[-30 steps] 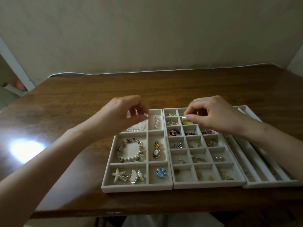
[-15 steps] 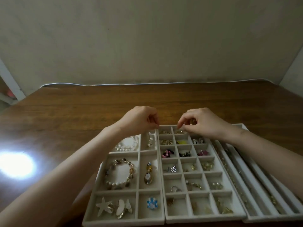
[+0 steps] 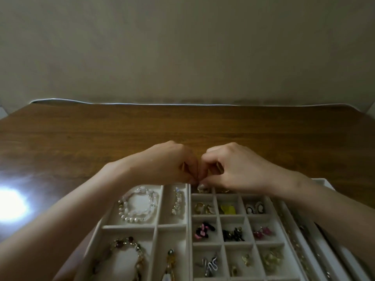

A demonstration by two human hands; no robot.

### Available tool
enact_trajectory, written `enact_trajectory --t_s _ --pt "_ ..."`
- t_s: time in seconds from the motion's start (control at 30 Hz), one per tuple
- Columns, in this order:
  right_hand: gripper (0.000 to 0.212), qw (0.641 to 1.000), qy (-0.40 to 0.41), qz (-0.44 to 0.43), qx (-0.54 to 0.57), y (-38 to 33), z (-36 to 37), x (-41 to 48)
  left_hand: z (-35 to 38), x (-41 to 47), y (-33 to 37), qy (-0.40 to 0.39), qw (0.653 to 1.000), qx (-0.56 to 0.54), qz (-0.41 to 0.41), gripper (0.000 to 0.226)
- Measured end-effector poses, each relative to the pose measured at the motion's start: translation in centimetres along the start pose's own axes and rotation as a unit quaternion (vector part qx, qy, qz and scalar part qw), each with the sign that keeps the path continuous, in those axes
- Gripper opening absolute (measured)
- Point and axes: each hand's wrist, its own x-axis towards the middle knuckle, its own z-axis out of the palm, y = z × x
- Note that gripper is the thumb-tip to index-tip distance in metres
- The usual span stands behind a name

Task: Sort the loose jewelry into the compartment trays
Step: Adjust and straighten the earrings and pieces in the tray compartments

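Observation:
My left hand (image 3: 168, 163) and my right hand (image 3: 233, 169) meet fingertip to fingertip over the far-left corner compartment of the middle grid tray (image 3: 218, 215). Both have curled fingers and pinch a small gold jewelry piece (image 3: 203, 189), which is mostly hidden under them. The grid tray's small cells hold earrings and charms. The left tray (image 3: 129, 227) holds a pearl bracelet (image 3: 138, 207), a crystal strand (image 3: 178, 201) and a beaded bracelet (image 3: 129, 248).
A third tray (image 3: 316, 250) with long narrow slots holding chains lies on the right, under my right forearm. All trays sit on a brown wooden table (image 3: 101, 134) that ends at a plain wall. A bright light glare (image 3: 10, 205) marks the table at left.
The view has moved closer to the trays. My two hands have come together, from apart over separate trays to touching at the grid tray's far-left corner.

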Motion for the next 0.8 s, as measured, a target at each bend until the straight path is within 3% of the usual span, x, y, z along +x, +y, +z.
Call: enact_trajectory --t_s 0.27,0.67,0.8 --pt "0.008 0.999 -0.037 0.006 0.022 1.0 -0.8 -0.7 -0.4 -0.1 0.2 -0.001 1.000 0.009 0.007 0.005" --pt "0.013 0.998 -0.031 -0.031 -0.035 0.6 0.1 -0.3 0.3 0.1 0.4 -0.051 0.998 0.044 0.006 0.016" --pt "0.003 0.998 -0.019 -0.033 -0.043 0.7 0.1 -0.3 0.2 0.2 0.1 -0.031 0.999 0.030 0.008 0.013"
